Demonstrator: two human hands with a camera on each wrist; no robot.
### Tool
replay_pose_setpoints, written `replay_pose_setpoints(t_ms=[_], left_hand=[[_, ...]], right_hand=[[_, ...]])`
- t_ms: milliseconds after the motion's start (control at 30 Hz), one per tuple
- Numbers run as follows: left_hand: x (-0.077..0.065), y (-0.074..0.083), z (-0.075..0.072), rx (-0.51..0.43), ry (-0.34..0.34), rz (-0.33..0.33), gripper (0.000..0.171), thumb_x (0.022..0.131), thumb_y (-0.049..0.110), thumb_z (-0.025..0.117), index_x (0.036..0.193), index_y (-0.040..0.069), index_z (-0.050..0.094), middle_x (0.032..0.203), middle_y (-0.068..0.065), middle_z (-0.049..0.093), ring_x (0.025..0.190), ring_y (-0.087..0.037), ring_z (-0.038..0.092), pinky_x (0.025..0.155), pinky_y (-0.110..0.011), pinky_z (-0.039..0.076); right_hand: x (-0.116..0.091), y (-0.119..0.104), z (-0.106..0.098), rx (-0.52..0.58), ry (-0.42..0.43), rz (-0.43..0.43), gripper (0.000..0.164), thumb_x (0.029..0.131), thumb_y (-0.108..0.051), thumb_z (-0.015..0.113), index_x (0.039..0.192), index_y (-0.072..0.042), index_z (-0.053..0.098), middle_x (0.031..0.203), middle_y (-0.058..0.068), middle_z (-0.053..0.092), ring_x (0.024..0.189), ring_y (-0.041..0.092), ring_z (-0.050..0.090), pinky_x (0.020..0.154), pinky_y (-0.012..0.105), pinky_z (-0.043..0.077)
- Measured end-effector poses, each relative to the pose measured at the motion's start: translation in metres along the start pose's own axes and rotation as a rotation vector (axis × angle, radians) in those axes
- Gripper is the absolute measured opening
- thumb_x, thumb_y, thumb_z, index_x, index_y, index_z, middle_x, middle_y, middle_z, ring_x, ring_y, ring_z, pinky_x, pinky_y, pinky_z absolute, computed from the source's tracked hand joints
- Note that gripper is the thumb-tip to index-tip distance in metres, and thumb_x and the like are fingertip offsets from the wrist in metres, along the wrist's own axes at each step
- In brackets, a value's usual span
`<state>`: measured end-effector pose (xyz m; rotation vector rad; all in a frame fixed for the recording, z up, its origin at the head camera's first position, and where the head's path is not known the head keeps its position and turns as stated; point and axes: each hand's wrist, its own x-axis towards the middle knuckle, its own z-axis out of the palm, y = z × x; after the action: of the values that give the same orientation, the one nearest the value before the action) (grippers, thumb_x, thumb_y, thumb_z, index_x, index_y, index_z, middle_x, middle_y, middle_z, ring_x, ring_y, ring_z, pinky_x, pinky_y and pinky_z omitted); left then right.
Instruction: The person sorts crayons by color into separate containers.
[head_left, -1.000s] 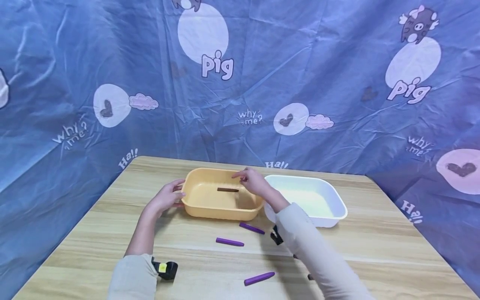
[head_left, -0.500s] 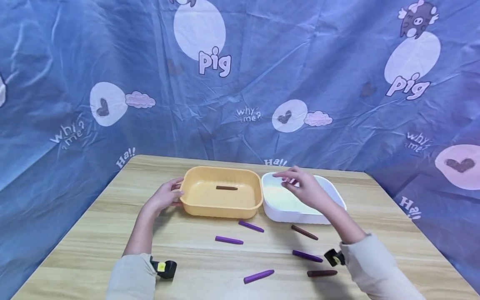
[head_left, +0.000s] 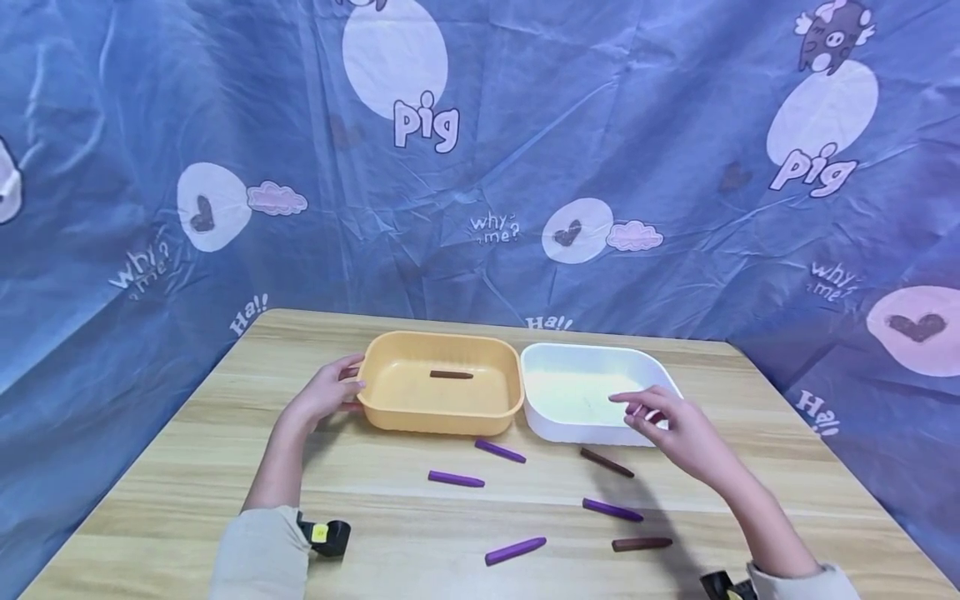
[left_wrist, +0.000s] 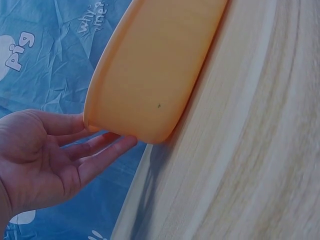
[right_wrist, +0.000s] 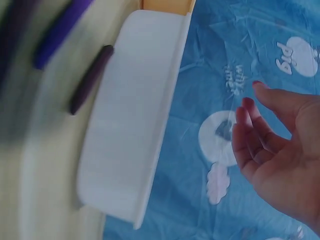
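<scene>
My left hand [head_left: 324,395] holds the left end of the yellow plastic tub [head_left: 442,423]; in the left wrist view the thumb is at the rim and the fingers lie against the end wall [left_wrist: 150,100]. One brown crayon [head_left: 452,375] lies inside this tub. My right hand [head_left: 678,427] hovers over the front right corner of the white tub [head_left: 570,432], holding nothing, its fingers loosely bent. In the right wrist view the bare hand [right_wrist: 280,145] is apart from the white tub's wall [right_wrist: 130,110]. In front of the tubs lie brown and purple crayons.
On the wooden table [head_left: 360,517], purple crayons lie at the middle [head_left: 456,479], near the yellow tub [head_left: 500,451], at the front [head_left: 516,551] and right [head_left: 612,510]. Brown crayons lie by the white tub [head_left: 607,462] and front right [head_left: 642,544]. A blue printed cloth [head_left: 420,267] hangs behind.
My right hand has moved right and toward me, from over the yellow tub to the white tub's front right corner, uncovering crayons on the table. The left hand stays on the yellow tub.
</scene>
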<state>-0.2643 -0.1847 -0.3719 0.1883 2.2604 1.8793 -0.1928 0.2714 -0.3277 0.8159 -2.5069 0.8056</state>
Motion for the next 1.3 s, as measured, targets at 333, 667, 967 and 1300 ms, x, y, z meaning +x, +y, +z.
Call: replay_pose_setpoints(t_ms=[333, 667, 967, 1300], left_hand=[[0.001, -0.002, 0.001, 0.0, -0.003, 0.005, 0.056, 0.092, -0.008, 0.04, 0.141, -0.011, 0.013, 0.136, -0.038, 0.023, 0.115, -0.049, 0.04, 0.082, -0.044, 0.049], [0.001, -0.001, 0.0, 0.01, 0.003, 0.012, 0.057, 0.092, -0.008, 0.042, 0.141, -0.011, 0.013, 0.134, -0.038, 0.025, 0.113, -0.048, 0.042, 0.083, -0.046, 0.048], [-0.001, -0.002, -0.002, -0.002, 0.0, 0.009, 0.057, 0.092, -0.008, 0.041, 0.141, -0.011, 0.013, 0.135, -0.038, 0.024, 0.115, -0.049, 0.04, 0.084, -0.046, 0.048], [-0.002, 0.0, 0.0, -0.003, 0.0, 0.009, 0.057, 0.092, -0.008, 0.041, 0.141, -0.012, 0.013, 0.135, -0.039, 0.023, 0.115, -0.049, 0.04, 0.084, -0.046, 0.048]], right_hand=[[-0.043, 0.019, 0.003, 0.122, -0.132, 0.07, 0.02, 0.079, 0.005, 0.066, 0.097, -0.002, 0.066, 0.081, -0.001, 0.061, 0.071, 0.006, 0.055, 0.058, 0.024, 0.049], [-0.09, 0.04, 0.001, 0.328, -0.37, 0.025, 0.02, 0.08, 0.002, 0.065, 0.097, -0.008, 0.065, 0.081, -0.001, 0.059, 0.073, 0.006, 0.053, 0.054, 0.024, 0.047], [-0.099, 0.049, 0.004, 0.475, -0.482, -0.014, 0.029, 0.078, 0.006, 0.065, 0.103, -0.008, 0.064, 0.087, 0.004, 0.061, 0.072, 0.01, 0.054, 0.053, 0.024, 0.045], [-0.1, 0.051, 0.011, 0.5, -0.526, 0.001, 0.027, 0.079, 0.006, 0.063, 0.102, -0.008, 0.066, 0.091, 0.005, 0.062, 0.078, 0.009, 0.054, 0.06, 0.024, 0.046]])
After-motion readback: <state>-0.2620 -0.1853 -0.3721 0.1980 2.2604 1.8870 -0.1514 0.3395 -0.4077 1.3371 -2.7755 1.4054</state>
